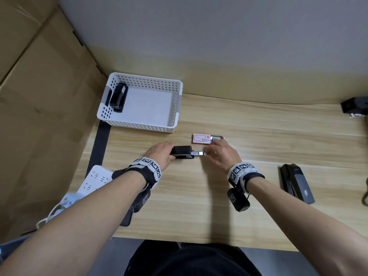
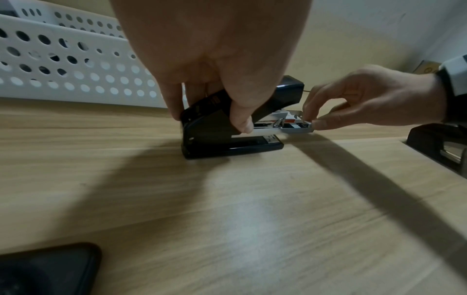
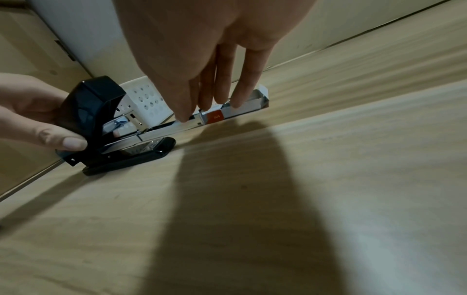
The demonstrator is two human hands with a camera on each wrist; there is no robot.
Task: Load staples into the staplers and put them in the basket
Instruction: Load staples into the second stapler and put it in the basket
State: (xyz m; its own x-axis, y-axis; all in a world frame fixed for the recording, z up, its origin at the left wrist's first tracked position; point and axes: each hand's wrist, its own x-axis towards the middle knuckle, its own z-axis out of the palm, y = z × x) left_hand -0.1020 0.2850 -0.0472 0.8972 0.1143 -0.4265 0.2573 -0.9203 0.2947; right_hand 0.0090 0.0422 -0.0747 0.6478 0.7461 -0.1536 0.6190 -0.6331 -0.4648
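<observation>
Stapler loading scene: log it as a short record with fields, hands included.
left hand: grips the black stapler on the table
right hand: fingertips pinch the end of the stapler's pulled-out metal tray
staple box: on the table just beyond the hands, open at its right end
basket: holds one black stapler by its left wall
grey stapler: lies on the table at right, untouched

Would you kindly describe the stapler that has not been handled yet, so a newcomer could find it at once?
Start at the wooden table and look to its near right, past the person's right hand. There the grey-topped stapler lies alone and closed. Unlike the black stapler gripped by the left hand with its tray out, or the one in the white basket, nothing touches it.
</observation>
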